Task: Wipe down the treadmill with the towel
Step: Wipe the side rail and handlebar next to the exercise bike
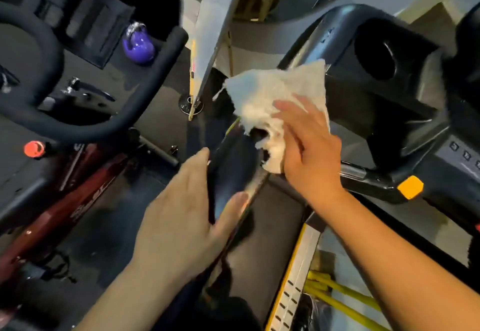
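A white crumpled towel (272, 96) lies over the black treadmill handrail (231, 164), close to the dark console (384, 76) with its round cup holder. My right hand (309, 146) presses the towel against the rail with fingers spread and nearly straight. My left hand (187, 216) grips the same handrail lower down, thumb on the inner side and fingers wrapped over the outer side. The rail's lower end is hidden behind my left hand.
An exercise bike's black handlebar (85, 125) and red frame (65, 208) stand to the left. A purple kettlebell (139, 44) sits on the dark floor beyond. A grey upright (207, 31) rises ahead. Yellow bands (337, 294) lie at lower right beside a perforated yellow-edged rail (293, 286).
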The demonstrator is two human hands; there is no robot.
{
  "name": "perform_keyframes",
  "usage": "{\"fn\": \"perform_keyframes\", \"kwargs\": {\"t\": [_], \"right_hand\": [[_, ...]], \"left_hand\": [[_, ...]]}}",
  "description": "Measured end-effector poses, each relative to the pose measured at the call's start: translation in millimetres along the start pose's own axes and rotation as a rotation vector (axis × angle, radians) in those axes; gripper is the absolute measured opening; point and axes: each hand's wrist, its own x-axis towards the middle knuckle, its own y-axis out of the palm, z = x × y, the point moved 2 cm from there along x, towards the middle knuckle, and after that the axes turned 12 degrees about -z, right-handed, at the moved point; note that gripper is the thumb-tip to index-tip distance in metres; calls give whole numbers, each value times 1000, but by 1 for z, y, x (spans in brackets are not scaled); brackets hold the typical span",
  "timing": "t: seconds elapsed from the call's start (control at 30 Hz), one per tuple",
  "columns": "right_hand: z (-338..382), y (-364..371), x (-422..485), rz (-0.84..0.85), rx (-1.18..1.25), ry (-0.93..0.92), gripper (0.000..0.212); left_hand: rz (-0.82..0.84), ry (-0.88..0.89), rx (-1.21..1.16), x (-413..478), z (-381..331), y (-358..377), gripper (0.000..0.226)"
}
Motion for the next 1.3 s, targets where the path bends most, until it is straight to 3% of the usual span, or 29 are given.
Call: {"fn": "perform_keyframes", "kwargs": {"t": [0.07, 0.13, 0.23, 0.33, 0.43, 0.5, 0.63, 0.8, 0.9, 0.97, 1.13, 1.23, 1.3], "right_hand": [[-14, -6, 7, -156, 25, 164, 31], [-3, -3, -9, -187, 90, 239, 32], [28, -2, -49, -130, 112, 87, 28], [-3, -13, -49, 18, 86, -89, 28], [-35, -20, -21, -98, 28, 185, 32], [-15, -10, -21, -227, 116, 348, 28], [50, 10, -82, -295, 408, 426, 26], [60, 14, -122, -393, 613, 609, 10], [66, 24, -124, -336, 684, 721, 17], [70, 29, -135, -232, 700, 815, 32], [64, 32, -142, -86, 786, 874, 47], [69, 31, -139, -74, 800, 922, 52], [78, 28, -151, 18, 802, 930, 56]], "left_hand": [[-4, 47, 60, 2, -9, -5, 79], [-12, 49, 56, 7, -22, -4, 73], [1, -7, -4, 24, -30, 10, 57], [22, 77, 15, 37, -38, 17, 50], [58, 29, 42, 41, -42, 17, 41], [93, -68, 73, 47, -43, 21, 38], [113, -120, 101, 66, -45, 29, 48], [68, -115, 103, 63, -55, 27, 44], [38, -137, 75, 63, -55, 29, 48], [24, -127, 101, 60, -56, 30, 49], [-9, -96, 177, 59, -56, 30, 55], [-63, 94, 247, 47, -61, 27, 55], [17, 261, 325, 27, -62, 27, 67]]}}
